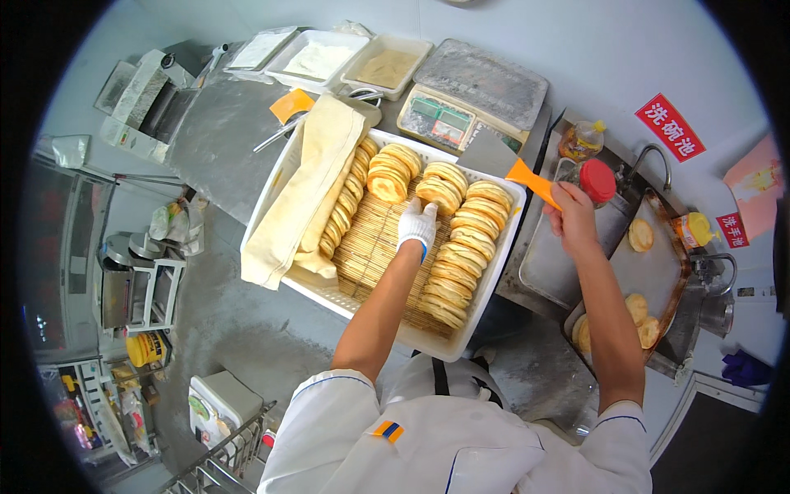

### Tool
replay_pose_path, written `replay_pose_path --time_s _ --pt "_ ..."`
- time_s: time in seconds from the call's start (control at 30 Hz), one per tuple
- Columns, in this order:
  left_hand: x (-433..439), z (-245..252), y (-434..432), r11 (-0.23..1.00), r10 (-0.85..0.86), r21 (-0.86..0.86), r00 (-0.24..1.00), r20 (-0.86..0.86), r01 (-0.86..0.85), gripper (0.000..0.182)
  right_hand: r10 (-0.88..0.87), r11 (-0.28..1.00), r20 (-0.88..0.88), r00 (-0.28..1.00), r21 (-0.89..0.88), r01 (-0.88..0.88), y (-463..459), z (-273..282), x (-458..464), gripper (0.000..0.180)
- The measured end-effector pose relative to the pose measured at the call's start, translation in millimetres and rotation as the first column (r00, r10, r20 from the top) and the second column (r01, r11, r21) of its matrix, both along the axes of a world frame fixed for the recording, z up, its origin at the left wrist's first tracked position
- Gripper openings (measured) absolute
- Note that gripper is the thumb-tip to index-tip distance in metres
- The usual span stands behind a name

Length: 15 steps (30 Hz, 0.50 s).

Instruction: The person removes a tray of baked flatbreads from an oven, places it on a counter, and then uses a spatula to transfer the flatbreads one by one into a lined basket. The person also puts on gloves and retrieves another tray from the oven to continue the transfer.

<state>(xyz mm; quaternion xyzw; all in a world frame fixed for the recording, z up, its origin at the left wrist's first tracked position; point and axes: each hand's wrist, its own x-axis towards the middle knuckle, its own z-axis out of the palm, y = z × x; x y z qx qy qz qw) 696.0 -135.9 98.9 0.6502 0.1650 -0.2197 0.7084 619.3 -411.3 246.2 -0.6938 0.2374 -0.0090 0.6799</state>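
Note:
In a white plastic basket (338, 304), rows of round browned flatbreads (458, 250) stand on edge on a bamboo mat (376, 253). My left hand (418, 225), in a white knit glove, reaches in and touches the front of a short row of flatbreads (441, 185). Whether its fingers grip one is hidden. Ungloved, my right hand (574, 213) is closed around the orange handle of a wide metal scraper (494, 154). The scraper's blade is over the basket's far right corner. A cream cloth (308, 191) partly covers the left row.
A scale (475, 86) and trays of flour (324, 58) stand behind the basket. At right, a baking tray (654, 272) holds several flatbreads near a faucet (648, 160) and a red-lidded jar (597, 180). An orange scraper (291, 106) lies beyond the cloth.

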Motion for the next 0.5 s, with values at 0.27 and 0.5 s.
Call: replay_pose_path --time_s 0.27,0.5 --pt "44.3 43.0 82.0 0.323 -0.778 0.843 0.387 0.495 -0.429 0.047 -0.211 0.827 -0.085 0.974 0.516 0.224 33.3 -23.1 -55.7 0.023" --pt "64.6 45.0 112.2 0.024 -0.944 0.914 0.292 0.154 -0.404 0.039 -0.249 0.800 -0.107 0.963 0.537 0.267 32.7 -24.5 -100.8 0.022"
